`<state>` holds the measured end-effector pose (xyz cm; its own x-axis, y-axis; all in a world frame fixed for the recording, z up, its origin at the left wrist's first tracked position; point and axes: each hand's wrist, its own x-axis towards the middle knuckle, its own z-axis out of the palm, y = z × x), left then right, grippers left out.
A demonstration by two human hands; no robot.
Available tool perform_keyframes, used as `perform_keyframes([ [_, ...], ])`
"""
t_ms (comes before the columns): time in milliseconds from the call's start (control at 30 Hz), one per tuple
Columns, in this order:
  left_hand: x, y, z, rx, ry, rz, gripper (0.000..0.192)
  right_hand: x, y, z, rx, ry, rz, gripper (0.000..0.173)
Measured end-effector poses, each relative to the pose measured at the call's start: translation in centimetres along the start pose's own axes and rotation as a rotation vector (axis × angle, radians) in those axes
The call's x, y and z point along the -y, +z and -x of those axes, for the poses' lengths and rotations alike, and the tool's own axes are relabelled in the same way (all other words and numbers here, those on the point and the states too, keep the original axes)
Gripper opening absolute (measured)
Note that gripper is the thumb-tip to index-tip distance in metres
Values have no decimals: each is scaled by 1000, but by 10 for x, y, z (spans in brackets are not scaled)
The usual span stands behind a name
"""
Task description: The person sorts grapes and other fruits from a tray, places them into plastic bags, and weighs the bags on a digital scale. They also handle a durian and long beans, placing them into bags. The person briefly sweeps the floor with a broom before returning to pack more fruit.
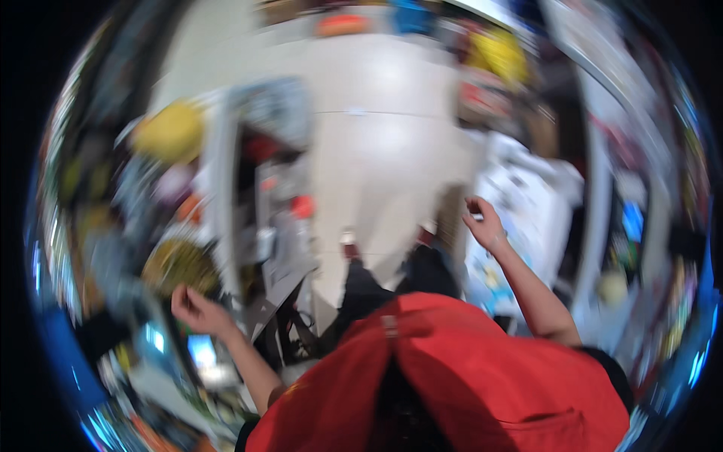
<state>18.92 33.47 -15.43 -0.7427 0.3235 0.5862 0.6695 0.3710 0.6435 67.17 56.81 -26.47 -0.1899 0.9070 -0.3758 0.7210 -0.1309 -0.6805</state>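
Observation:
My left hand (199, 312) is at the lower left, its fingers loosely curled with no object visible in them. It hangs near a round yellow-brown bundle (179, 265) at the edge of a cluttered counter. On the right, my right hand (483, 226) has its fingers bent, and I see nothing held in it. Beneath and beside it lies a white plastic-like box or bag (525, 209) with blue marks. Below me is a red vest (480, 361) over dark trousers. Motion blurs much of the view.
Pale floor tiles (384, 113) run ahead between cluttered sides. At left stands a counter with a white edge (220, 186) and a yellow item (170, 131). A yellow bag (500, 56) and a cardboard-like box (483, 99) are at upper right. A lit screen (202, 350) shows lower left.

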Motion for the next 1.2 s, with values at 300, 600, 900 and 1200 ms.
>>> perform_keyframes([
  [300,-147,217,284,1879,-476,329,62,-261,-129,170,-194,1136,391,70],
  [600,-194,277,446,1946,-451,-243,62,-335,-85,246,-663,1122,214,57],
  [900,-161,272,414,1819,-532,-77,51,-336,-72,265,-917,807,-16,48],
  [1200,-144,318,262,1861,-535,34,32,-216,-117,156,-955,531,-173,47],
])
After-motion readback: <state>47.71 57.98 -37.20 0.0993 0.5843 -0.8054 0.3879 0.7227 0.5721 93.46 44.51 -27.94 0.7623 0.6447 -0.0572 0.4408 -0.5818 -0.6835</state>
